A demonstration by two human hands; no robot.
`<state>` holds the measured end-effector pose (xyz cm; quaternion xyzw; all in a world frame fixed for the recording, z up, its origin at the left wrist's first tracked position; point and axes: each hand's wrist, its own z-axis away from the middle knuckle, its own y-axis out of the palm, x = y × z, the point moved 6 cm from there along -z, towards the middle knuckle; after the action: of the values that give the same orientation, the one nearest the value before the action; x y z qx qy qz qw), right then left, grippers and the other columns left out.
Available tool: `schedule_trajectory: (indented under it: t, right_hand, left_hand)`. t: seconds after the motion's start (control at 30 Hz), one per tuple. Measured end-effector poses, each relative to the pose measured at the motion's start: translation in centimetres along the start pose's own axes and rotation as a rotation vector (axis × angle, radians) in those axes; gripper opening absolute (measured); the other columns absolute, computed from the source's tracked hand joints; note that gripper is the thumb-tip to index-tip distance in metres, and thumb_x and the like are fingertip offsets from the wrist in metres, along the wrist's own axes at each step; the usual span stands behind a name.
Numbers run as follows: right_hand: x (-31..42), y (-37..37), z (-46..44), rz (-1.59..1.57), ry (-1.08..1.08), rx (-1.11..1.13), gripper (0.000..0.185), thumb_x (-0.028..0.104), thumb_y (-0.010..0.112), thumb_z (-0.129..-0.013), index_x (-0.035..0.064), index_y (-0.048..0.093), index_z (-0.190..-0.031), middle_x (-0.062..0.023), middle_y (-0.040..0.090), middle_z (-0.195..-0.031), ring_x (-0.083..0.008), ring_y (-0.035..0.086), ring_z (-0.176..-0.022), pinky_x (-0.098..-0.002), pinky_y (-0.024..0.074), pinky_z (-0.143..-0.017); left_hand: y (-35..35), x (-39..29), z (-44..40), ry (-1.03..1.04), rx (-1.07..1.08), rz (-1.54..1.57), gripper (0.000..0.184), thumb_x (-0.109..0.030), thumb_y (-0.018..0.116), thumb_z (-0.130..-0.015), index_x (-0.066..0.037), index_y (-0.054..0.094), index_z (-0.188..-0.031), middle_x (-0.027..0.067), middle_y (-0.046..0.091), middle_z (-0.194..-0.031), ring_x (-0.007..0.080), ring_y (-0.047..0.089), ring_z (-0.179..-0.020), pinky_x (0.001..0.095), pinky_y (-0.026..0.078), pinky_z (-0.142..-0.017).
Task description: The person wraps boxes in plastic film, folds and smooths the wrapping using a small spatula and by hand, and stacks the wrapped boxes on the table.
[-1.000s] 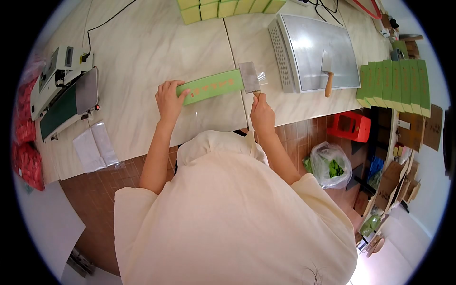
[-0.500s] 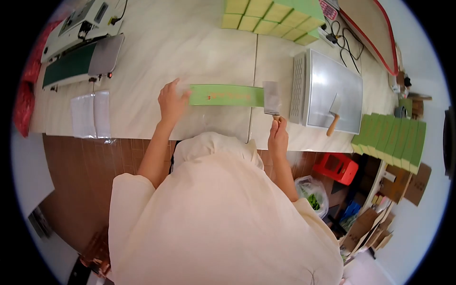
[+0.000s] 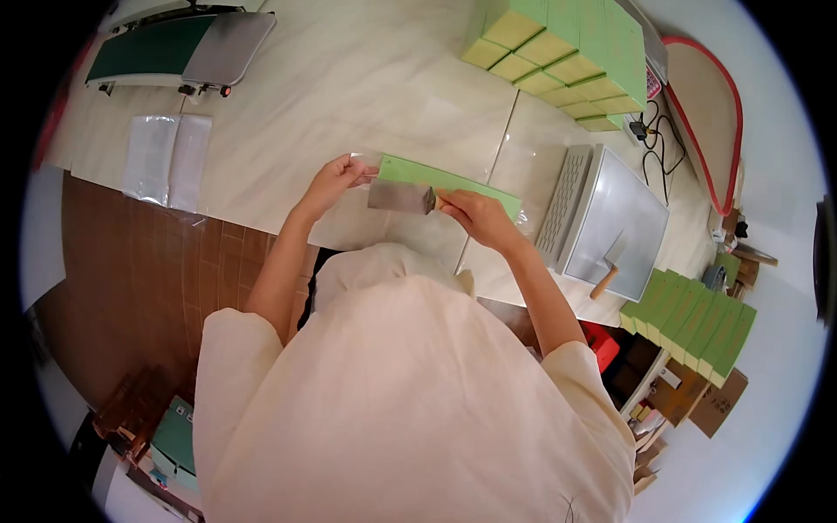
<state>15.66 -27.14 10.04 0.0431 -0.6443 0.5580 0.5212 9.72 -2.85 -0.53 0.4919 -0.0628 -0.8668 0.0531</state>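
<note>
A long green box [image 3: 471,185] lies slantwise on the table in front of me, with clear plastic film [image 3: 359,160] sticking out past its left end. My left hand [image 3: 336,181] pinches that film at the box's left end. Closed round the wooden handle of a scraper, my right hand [image 3: 481,218] reaches across the near side of the box. The scraper's wide metal blade [image 3: 399,196] points left, close to my left fingertips. I cannot tell whether the blade touches the box.
A silver metal box [image 3: 615,218] stands at right, a second wooden-handled scraper [image 3: 608,267] on its top. Green boxes are stacked at the back [image 3: 558,65] and front right [image 3: 689,318]. Clear plastic sleeves [image 3: 166,161] and a green-topped machine [image 3: 148,52] are at left.
My right hand has swung the scraper from the box's right end to its left end. The blade now points left. My left hand has closed on the film, and the view has turned.
</note>
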Motion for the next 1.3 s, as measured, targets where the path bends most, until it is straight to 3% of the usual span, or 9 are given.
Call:
schedule_trajectory:
  t: [0.13,0.2,0.37,0.53,0.63,0.73,0.8,1.0,1.3]
  right_hand:
    - [-1.0,-0.3,-1.6,0.096,0.036,0.053,0.019,0.018,0.058,-0.094,0.0064,0.063,-0.109,-0.01,0.065,-0.092,-0.0319,0.061,-0.081,-0.0392,0.0496,-0.07]
    - [-1.3,-0.8,-1.9,0.077,0.011,-0.116,0.015,0.02,0.06,-0.092,0.0086,0.064,-0.101,-0.0091,0.063,-0.083,-0.0307,0.061,-0.076,-0.0405,0.0484,-0.065]
    - [-1.0,-0.7,-1.3,0.098,0.07,-0.269,0.016,0.021,0.059,-0.093,0.009,0.064,-0.103,-0.0094,0.063,-0.083,-0.0308,0.061,-0.077,-0.0402,0.0485,-0.066]
    - [-1.3,-0.4,0.4,0.111,0.186,-0.469,0.018,0.021,0.056,-0.095,0.0078,0.064,-0.105,-0.0092,0.064,-0.085,-0.0305,0.062,-0.078,-0.0395,0.0489,-0.067]
    - [-1.5,0.2,2.2,0.109,0.35,-0.528,0.026,0.02,0.056,-0.097,0.003,0.063,-0.115,-0.0147,0.067,-0.103,-0.0342,0.064,-0.089,-0.0373,0.0514,-0.075]
    - [-1.0,1.7,4.6,0.165,0.464,-0.652,0.026,0.02,0.054,-0.098,0.0033,0.061,-0.117,-0.0161,0.066,-0.101,-0.0348,0.064,-0.088,-0.0381,0.0512,-0.075]
    - [0.6,3.6,6.9,0.196,0.416,-0.746,0.022,0.018,0.055,-0.097,0.0057,0.061,-0.114,-0.0119,0.066,-0.091,-0.0314,0.065,-0.079,-0.04,0.0518,-0.067]
    - [4.5,8.6,8.9,0.105,0.447,-0.607,0.021,0.015,0.057,-0.096,0.0044,0.06,-0.113,-0.0116,0.065,-0.089,-0.0311,0.065,-0.075,-0.0384,0.0521,-0.06]
    - [4.8,8.9,7.7,0.105,0.463,-0.694,0.02,0.015,0.057,-0.096,0.0045,0.06,-0.113,-0.0107,0.066,-0.089,-0.0314,0.065,-0.073,-0.0391,0.051,-0.058]
  left_hand:
    - [0.1,-0.2,0.0,-0.008,0.012,0.021,0.028,-0.03,0.046,-0.104,-0.004,0.056,-0.099,0.0112,0.065,-0.118,0.0178,0.063,-0.107,0.0293,0.046,-0.098]
    - [-0.1,0.1,-0.4,0.012,0.029,0.024,0.028,-0.029,0.046,-0.104,-0.003,0.056,-0.099,0.0112,0.065,-0.117,0.0181,0.063,-0.107,0.0296,0.046,-0.099]
    - [-0.2,0.1,-0.7,0.046,0.012,-0.002,0.024,-0.022,0.047,-0.104,-0.001,0.053,-0.094,0.012,0.067,-0.111,0.0185,0.066,-0.102,0.0294,0.048,-0.095]
    - [0.2,0.5,-0.6,0.041,0.026,0.087,0.025,-0.026,0.044,-0.105,-0.005,0.05,-0.091,0.0176,0.064,-0.122,0.0226,0.063,-0.112,0.0306,0.046,-0.1]
    - [0.5,-0.4,0.0,0.025,0.007,0.041,0.025,-0.025,0.043,-0.105,-0.005,0.049,-0.091,0.0178,0.064,-0.121,0.0237,0.064,-0.112,0.0316,0.045,-0.101]
    - [0.4,0.3,-0.1,0.025,0.005,0.071,0.024,-0.023,0.043,-0.105,-0.004,0.049,-0.092,0.0185,0.064,-0.122,0.0247,0.063,-0.113,0.0328,0.045,-0.101]
    - [0.4,0.6,-0.2,0.023,0.007,0.077,0.024,-0.023,0.043,-0.105,-0.004,0.049,-0.092,0.0188,0.063,-0.122,0.025,0.063,-0.113,0.0332,0.045,-0.101]
    - [0.2,1.7,-0.9,0.029,0.037,0.094,0.023,-0.022,0.042,-0.105,-0.002,0.051,-0.095,0.0195,0.062,-0.123,0.0259,0.062,-0.114,0.0343,0.046,-0.103]
    - [0.1,1.5,-1.1,0.013,0.049,0.053,0.022,-0.02,0.042,-0.105,-0.002,0.052,-0.098,0.0187,0.063,-0.123,0.0246,0.062,-0.114,0.0321,0.047,-0.1]
